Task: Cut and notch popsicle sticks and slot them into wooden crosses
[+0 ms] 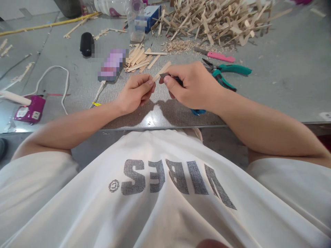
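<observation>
Pinched in my left hand is a flat wooden craft stick, which slants up to the right. My right hand is closed around a small craft knife; its dark pointed blade lies against or just over the stick, and most of its handle is hidden in my fingers. A loose pile of craft sticks lies just beyond my hands. To the right are pliers with teal handles and a pink-handled knife. Something blue shows partly below my right wrist.
A big heap of glued or crossed sticks stands at the back, with wood shavings before it. A phone on a white cable, a black case, a clear container, a blue box and a purple device are leftward.
</observation>
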Tool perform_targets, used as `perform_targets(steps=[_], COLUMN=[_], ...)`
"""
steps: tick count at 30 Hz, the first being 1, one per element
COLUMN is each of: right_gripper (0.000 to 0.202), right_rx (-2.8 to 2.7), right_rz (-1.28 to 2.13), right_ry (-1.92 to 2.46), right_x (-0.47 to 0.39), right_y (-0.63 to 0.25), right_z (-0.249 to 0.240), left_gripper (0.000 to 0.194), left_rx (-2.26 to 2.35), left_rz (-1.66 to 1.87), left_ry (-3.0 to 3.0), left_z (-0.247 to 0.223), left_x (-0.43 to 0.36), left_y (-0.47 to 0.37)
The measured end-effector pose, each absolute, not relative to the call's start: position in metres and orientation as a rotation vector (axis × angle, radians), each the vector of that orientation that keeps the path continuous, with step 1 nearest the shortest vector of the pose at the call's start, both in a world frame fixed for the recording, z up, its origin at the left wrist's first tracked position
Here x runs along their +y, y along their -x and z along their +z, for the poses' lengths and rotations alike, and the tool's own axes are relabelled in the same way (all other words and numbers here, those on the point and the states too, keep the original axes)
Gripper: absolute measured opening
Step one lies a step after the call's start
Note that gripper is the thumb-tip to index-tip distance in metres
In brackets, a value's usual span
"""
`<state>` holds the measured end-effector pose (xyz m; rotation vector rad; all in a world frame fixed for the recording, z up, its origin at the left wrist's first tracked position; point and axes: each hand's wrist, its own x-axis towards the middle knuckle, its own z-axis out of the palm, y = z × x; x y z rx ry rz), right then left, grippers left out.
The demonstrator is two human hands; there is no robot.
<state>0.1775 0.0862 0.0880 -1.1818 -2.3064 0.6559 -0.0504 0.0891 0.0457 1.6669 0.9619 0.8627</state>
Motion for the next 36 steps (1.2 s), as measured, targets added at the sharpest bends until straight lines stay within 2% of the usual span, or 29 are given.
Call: perform_targets(steps=[11, 17, 23, 27, 36], right_gripper=[0.024, 0.026, 0.027, 0.025, 0.023], right_rx=[-2.156, -2.069, -1.986, -1.946, -1.959], right_rz=[0.922, 1.173, 1.464, 1.515, 1.509], right_ry=[0.821, 0.899, 0.879, 0.913, 1.019], right_x=[0.093, 0.090, 0.086, 0.083, 0.081], right_y=[-0.176, -0.175, -0.172, -0.170, -0.168], right_z=[0.073, 0.078, 0.081, 0.083, 0.085], left_gripper=[0.060, 0.045, 0.045, 0.050, 0.043], left_rx=[0.736, 0.735, 0.782, 0.691, 0.757], left_rz=[0.774, 0.747, 0.832, 0.866, 0.902], left_ry=[-1.383, -1.438, -1.574, -1.695, -1.887], left_z=[0.054, 0.051, 0.047, 0.044, 0.031], left_x=[0.081, 0.082, 0.081, 0.081, 0.086], left_y=[0.048, 0.051, 0.051, 0.052, 0.053])
